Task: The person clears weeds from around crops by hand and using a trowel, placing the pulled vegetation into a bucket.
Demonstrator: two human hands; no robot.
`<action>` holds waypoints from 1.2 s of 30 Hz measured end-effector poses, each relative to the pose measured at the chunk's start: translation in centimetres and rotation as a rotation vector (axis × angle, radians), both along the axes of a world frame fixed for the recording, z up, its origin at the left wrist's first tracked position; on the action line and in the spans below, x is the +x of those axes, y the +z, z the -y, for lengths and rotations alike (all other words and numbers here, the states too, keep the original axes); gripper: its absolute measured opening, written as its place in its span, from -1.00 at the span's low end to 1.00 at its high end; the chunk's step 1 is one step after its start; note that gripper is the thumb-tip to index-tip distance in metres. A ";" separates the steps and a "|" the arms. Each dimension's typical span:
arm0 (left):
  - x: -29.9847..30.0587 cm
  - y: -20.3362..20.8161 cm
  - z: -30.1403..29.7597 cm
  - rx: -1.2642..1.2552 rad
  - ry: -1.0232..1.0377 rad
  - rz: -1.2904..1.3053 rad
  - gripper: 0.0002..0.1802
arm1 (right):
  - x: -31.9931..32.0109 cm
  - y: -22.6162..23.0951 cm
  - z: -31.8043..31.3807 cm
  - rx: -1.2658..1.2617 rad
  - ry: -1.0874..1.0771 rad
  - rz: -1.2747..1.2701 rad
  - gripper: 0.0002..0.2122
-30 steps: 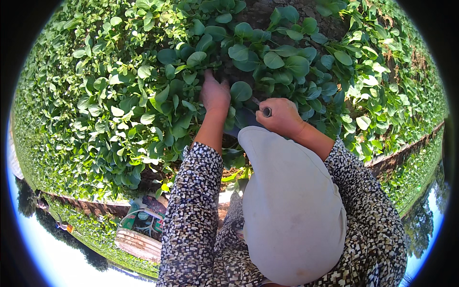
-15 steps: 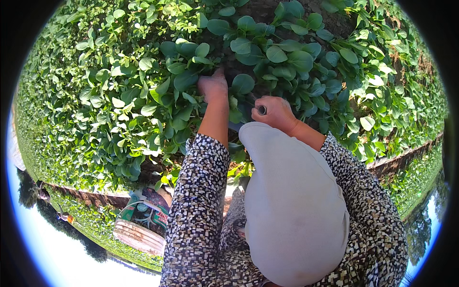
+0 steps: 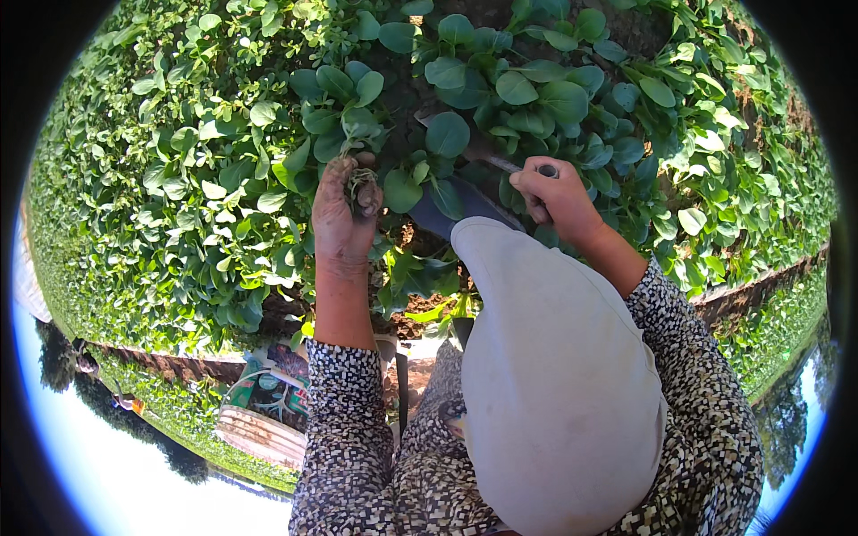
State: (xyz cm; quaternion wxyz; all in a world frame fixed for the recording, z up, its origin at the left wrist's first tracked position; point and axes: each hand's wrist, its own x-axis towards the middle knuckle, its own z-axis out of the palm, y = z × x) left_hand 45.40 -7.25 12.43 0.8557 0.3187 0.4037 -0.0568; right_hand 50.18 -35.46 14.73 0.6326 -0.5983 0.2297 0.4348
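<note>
My left hand is closed around the stem base and pale roots of a leafy green plant, whose round leaves stand up above my fingers. My right hand grips a hand tool with a hollow metal handle. Its blade points up and left into the dense bed of green plants. The two hands are about a hand's width apart, with bare dark soil between the plants above them. The pale brim of my cap hides the ground below my hands.
Rows of the same leafy plants fill the bed on all sides. An earth edge borders the bed at the right, with another green strip beyond. A woven basket holding items sits at the lower left beside my patterned sleeve.
My left hand has shifted left out of the leaves and now holds a plant by its roots. My right hand stays on the tool at the right.
</note>
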 end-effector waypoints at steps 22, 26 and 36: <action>-5.9 -11.0 5.3 0.578 0.050 -0.208 -0.80 | 2.5 0.8 -3.5 -0.489 0.943 0.878 -0.81; -6.7 -11.6 4.2 1.201 -0.525 -0.006 -0.62 | 3.5 -0.1 -2.8 -0.416 1.060 1.009 -0.83; -8.0 -4.8 7.8 1.132 -0.915 -0.104 -0.32 | 8.8 -2.1 -4.3 -0.198 1.208 0.942 -0.78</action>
